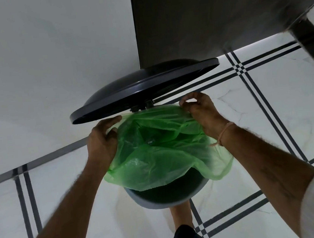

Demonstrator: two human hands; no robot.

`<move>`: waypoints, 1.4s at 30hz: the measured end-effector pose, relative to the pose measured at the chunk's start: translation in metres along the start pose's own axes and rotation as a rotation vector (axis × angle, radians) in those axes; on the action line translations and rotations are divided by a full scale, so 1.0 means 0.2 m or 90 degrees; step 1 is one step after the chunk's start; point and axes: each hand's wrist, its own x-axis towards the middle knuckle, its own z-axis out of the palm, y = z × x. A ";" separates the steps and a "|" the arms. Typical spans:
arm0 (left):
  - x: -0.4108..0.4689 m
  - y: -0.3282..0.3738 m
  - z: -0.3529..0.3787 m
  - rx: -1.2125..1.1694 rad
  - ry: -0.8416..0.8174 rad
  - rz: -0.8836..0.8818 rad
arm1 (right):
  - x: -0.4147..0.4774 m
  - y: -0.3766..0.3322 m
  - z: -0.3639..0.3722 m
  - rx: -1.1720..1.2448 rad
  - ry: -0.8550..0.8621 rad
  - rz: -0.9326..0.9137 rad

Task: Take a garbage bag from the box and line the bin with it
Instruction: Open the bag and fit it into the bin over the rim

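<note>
hands [101,142] [202,111] on green bag [162,157] in bin [152,205]

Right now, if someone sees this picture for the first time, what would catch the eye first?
The bright green garbage bag in the centre stands out first, spread over the round grey bin, whose near rim is not yet covered. Both hands hold its edge, the left hand on the left and the right hand on the right, under the raised dark lid.

Both arms stretch toward twelve o'clock; left hand [102,144] at ten and right hand [202,113] at two pinch the bag [157,160].
</note>
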 end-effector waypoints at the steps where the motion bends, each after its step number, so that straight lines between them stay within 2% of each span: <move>1: 0.02 -0.01 0.01 -0.010 -0.004 -0.016 | 0.02 0.00 0.00 -0.010 0.001 -0.025; 5: 0.05 -0.02 0.02 -0.094 -0.012 -0.067 | 0.08 -0.01 -0.03 -0.081 -0.050 -0.094; 8: 0.06 -0.01 0.02 -0.133 -0.036 -0.083 | 0.09 0.01 -0.05 -0.112 -0.089 -0.093; 13: 0.09 -0.02 0.04 -0.198 -0.047 -0.125 | 0.15 0.08 -0.05 -0.168 -0.093 -0.090; 19: 0.13 -0.08 0.03 -0.271 -0.033 -0.148 | 0.18 0.05 -0.04 -0.097 -0.062 -0.141; 22: 0.10 -0.09 0.03 -0.271 -0.065 -0.155 | 0.19 0.12 -0.04 -0.123 -0.086 -0.098; 25: 0.00 -0.12 0.01 -0.313 -0.115 -0.179 | 0.13 0.19 -0.08 -0.075 -0.107 -0.009; 27: -0.07 -0.19 -0.02 -0.311 -0.119 -0.198 | 0.07 0.21 -0.13 -0.042 -0.112 -0.010; 29: -0.13 -0.26 -0.03 -0.341 -0.093 -0.236 | 0.02 0.23 -0.18 -0.026 -0.101 -0.023; 34: -0.25 -0.33 0.00 -0.559 -0.053 -0.293 | -0.05 0.28 -0.26 0.062 -0.079 -0.021; 42: -0.47 -0.37 -0.04 -0.599 -0.077 -0.289 | -0.20 0.35 -0.34 0.018 0.051 0.039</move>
